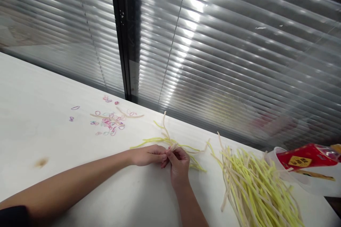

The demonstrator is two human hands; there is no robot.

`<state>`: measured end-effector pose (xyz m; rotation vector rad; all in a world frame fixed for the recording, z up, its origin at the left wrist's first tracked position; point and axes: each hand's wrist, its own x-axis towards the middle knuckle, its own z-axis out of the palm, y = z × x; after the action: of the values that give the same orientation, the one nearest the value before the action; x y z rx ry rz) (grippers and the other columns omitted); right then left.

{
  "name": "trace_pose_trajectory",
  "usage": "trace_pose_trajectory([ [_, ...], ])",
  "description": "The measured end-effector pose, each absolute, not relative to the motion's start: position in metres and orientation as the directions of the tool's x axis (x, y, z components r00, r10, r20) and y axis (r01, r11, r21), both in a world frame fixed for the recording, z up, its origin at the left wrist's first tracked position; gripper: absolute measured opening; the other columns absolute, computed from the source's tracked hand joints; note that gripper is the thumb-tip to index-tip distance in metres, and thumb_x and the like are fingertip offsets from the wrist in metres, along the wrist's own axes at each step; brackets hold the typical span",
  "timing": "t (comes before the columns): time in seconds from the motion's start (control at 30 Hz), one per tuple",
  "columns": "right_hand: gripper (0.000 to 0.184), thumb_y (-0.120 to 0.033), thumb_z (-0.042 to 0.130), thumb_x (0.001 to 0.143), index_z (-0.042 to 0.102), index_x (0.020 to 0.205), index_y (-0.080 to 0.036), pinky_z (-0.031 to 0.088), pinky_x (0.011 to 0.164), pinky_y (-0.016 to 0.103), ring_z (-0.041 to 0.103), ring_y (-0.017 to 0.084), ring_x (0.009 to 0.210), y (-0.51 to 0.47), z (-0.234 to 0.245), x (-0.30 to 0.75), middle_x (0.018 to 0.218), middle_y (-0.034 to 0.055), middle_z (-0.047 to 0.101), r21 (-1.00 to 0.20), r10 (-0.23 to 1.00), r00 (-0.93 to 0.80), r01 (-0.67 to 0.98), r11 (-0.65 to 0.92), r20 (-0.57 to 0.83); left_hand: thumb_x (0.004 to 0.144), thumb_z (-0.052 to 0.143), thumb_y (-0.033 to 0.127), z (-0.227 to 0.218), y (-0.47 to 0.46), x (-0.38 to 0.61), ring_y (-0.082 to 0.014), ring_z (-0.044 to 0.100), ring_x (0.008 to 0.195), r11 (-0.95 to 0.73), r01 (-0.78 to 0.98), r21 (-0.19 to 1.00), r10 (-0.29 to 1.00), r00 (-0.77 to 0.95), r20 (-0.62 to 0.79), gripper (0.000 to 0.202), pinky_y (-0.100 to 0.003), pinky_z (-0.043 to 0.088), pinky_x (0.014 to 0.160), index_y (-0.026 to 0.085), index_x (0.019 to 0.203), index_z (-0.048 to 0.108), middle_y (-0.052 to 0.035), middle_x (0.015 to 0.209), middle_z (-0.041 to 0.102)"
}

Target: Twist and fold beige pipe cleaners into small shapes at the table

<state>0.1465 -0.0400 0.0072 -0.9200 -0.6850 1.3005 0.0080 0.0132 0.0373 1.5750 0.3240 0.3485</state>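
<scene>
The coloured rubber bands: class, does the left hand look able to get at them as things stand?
Probably yes: only bare table lies between the left hand and the rubber bands, though it and the right hand pinch strands.

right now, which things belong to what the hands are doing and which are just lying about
In hand: left hand and right hand pinching a small bunch of strands; big strand pile beside them; probably the coloured rubber bands.
Lying about: red packet, clear plastic bag, brown mark on the table.
</scene>
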Motion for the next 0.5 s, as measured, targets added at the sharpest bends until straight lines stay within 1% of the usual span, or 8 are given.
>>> trace_pose_trajectory([
  [0.13, 0.022, -0.028, 0.078, 0.063, 0.062, 0.061, -0.014, 0.038, 0.03, 0.019, 0.048, 0.009, 0.028, -0.0386, 0.0062, 0.1479, 0.043, -0.0039, 0.057, -0.856, 0.983, 0.17, -0.516, 0.03, -0.068, 0.09, 0.037, 0.05, 0.0403, 0.0131, 0.008, -0.017, 0.048, 0.075, -0.061, 0.005, 0.998, 0.421, 0.907, 0.021, 0.043, -0.026, 0.038, 0.072, 0.016, 0.073, 0.058, -0.0046, 0.078, 0.056],
  [0.2, 0.023, -0.029, 0.078, 0.062, 0.061, 0.061, -0.014, 0.039, 0.03, 0.018, 0.049, 0.009, 0.028, -0.0382, 0.006, 0.1489, 0.044, -0.0033, 0.058, -0.849, 0.986, 0.149, -0.527, 0.014, -0.076, 0.09, 0.038, 0.05, 0.042, 0.0134, 0.0079, -0.0171, 0.048, 0.075, -0.032, 0.01, 0.999, 0.422, 0.906, 0.004, 0.043, -0.026, 0.038, 0.072, 0.017, 0.073, 0.059, -0.0047, 0.078, 0.057],
  [0.37, 0.028, -0.032, 0.081, 0.058, 0.058, 0.063, -0.015, 0.042, 0.029, 0.021, 0.051, 0.012, 0.028, -0.0389, 0.0076, 0.1507, 0.046, -0.0024, 0.06, -0.828, 0.994, 0.063, -0.559, -0.036, -0.086, 0.087, 0.042, 0.051, 0.0449, 0.0143, 0.0076, -0.0187, 0.051, 0.073, 0.1, 0.006, 0.995, 0.39, 0.92, -0.045, 0.043, -0.028, 0.039, 0.072, 0.018, 0.072, 0.065, -0.0055, 0.074, 0.06],
  [0.5, 0.031, -0.033, 0.081, 0.057, 0.056, 0.06, -0.015, 0.042, 0.029, 0.021, 0.052, 0.013, 0.028, -0.0398, 0.0098, 0.1508, 0.046, -0.0021, 0.06, -0.823, 0.994, 0.042, -0.565, -0.062, -0.104, 0.088, 0.041, 0.051, 0.044, 0.0148, 0.0075, -0.0177, 0.051, 0.073, 0.088, 0.023, 0.996, 0.365, 0.929, -0.054, 0.044, -0.027, 0.039, 0.072, 0.018, 0.075, 0.067, -0.0055, 0.074, 0.061],
])
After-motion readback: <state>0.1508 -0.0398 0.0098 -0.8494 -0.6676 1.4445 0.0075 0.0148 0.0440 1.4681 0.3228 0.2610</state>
